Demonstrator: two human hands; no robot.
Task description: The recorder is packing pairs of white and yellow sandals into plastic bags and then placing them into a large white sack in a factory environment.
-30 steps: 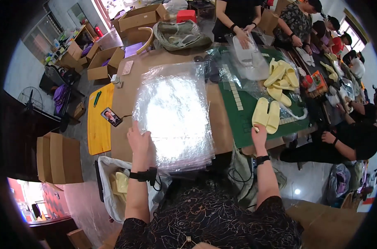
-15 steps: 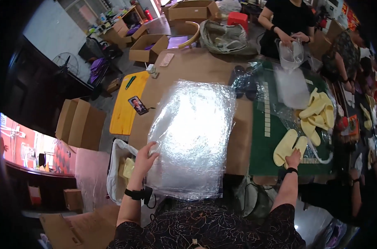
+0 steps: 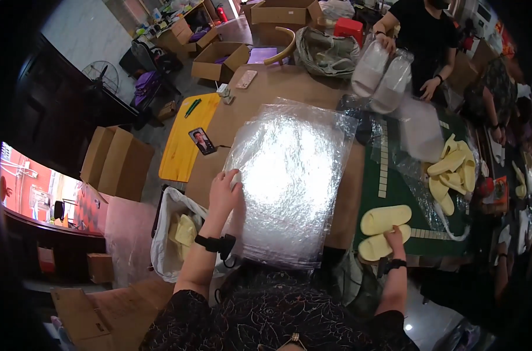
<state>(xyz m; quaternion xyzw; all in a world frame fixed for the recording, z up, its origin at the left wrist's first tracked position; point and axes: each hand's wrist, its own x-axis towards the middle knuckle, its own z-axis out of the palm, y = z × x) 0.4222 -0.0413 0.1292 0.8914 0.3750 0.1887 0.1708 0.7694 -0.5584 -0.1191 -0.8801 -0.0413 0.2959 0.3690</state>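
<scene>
My left hand (image 3: 224, 190) is at the left edge of a stack of shiny clear plastic bags (image 3: 283, 175), its thumb apart from the bent fingers. The fingertips touch the edge; no firm grip shows. On the right, my right hand (image 3: 396, 238) is closed round one pale yellow slipper (image 3: 376, 245) near the table's front edge. Its mate, another yellow slipper (image 3: 386, 219), lies against it on the far side, and both point left. Several more yellow slippers (image 3: 453, 167) are heaped farther right on the green mat (image 3: 368, 193).
A phone (image 3: 202, 141) and green pen (image 3: 192, 107) lie on a yellow board (image 3: 175, 155). A lined bin (image 3: 166, 240) stands at left. Across the table, another person (image 3: 421, 29) holds bagged slippers (image 3: 383, 73). White tiles (image 3: 383, 169) line the mat.
My right hand has brought the slipper pair leftward and nearer, turning it sideways. My left hand has moved up along the bag stack's edge. The other person has lifted bagged slippers.
</scene>
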